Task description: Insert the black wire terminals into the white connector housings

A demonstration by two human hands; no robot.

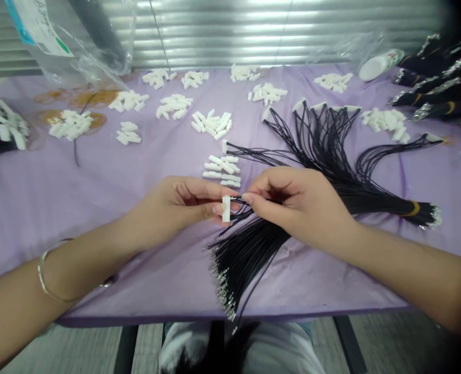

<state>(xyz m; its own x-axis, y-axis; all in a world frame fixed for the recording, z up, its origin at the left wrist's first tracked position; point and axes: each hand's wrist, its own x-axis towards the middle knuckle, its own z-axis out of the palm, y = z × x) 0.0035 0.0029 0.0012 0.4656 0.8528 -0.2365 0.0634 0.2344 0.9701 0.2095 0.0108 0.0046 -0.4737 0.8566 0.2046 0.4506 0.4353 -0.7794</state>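
Between its thumb and fingers my left hand (193, 204) grips a small white connector (226, 209), held upright, with black wires running from its right side. My right hand (293, 200) pinches a black wire (237, 198) close to the connector's upper end. Beneath and beside my right hand lies a large bundle of black wires (249, 249) with bare metal tips fanned toward the table's front edge. Other wires with white connectors on their ends spread out behind my right hand. A small pile of white connectors (222, 165) sits just beyond my fingertips.
Several piles of white connectors (212, 123) are spread over the purple tablecloth (168, 156). Tied black wire bundles (444, 88) and a white round container (381, 65) are at the back right. A clear plastic bag (86, 41) hangs at the back left, before the blinds.
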